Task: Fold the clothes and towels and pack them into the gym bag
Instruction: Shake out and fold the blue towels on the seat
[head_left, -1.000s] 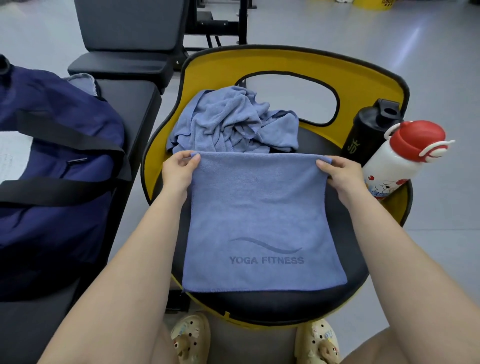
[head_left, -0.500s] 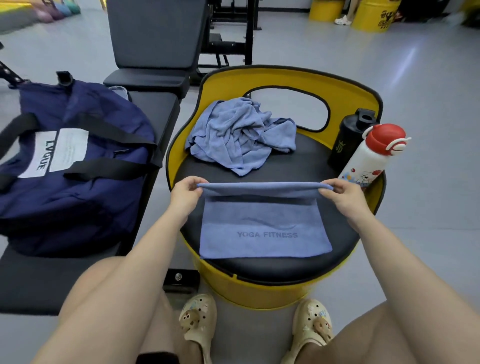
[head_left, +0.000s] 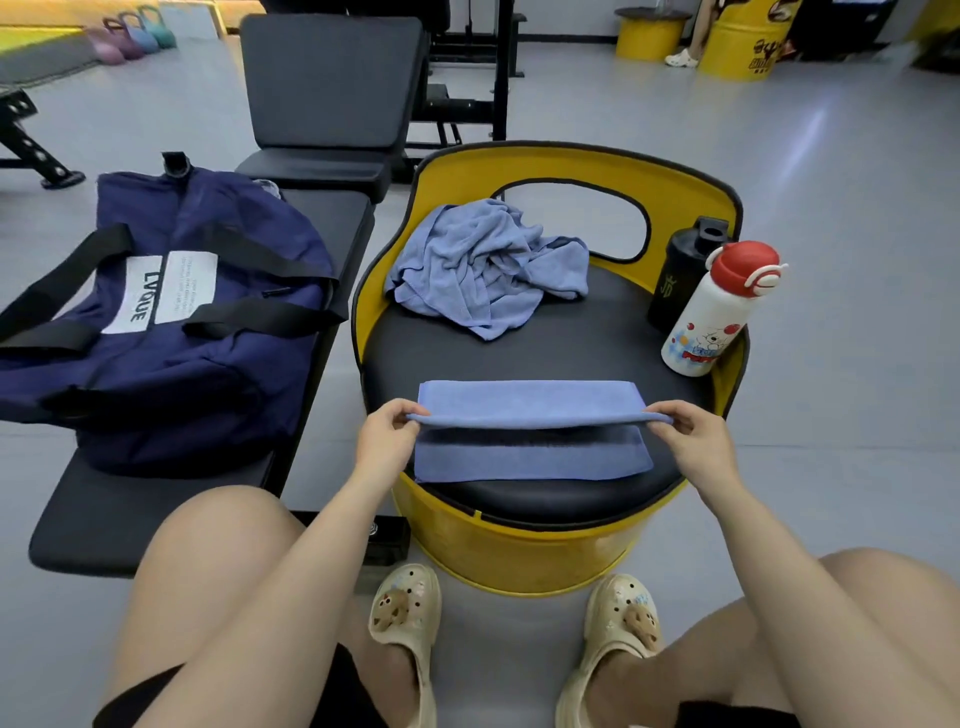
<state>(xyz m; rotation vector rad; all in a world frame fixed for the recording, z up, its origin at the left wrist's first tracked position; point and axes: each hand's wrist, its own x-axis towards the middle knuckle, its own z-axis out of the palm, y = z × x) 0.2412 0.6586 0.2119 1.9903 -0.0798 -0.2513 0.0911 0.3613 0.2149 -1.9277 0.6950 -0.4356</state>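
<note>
A blue towel (head_left: 530, 402) lies on the black seat of a yellow drum chair (head_left: 566, 332), its far half folded over toward me and held just above the near half. My left hand (head_left: 387, 434) pinches the left corner of the raised edge. My right hand (head_left: 688, 434) pinches the right corner. A crumpled blue cloth (head_left: 483, 267) sits at the back of the seat. The navy gym bag (head_left: 171, 317) rests shut on a black bench to the left.
A black bottle (head_left: 680, 273) and a white bottle with a red cap (head_left: 719, 309) stand at the seat's right edge. The black bench (head_left: 114, 514) reaches under the bag. Another bench backrest (head_left: 332, 83) and gym gear stand behind. My knees and sandals (head_left: 405, 618) are below.
Both hands have drawn the towel's far edge toward me, folding it over itself and hiding the printed logo. The camera has tilted back, showing more floor.
</note>
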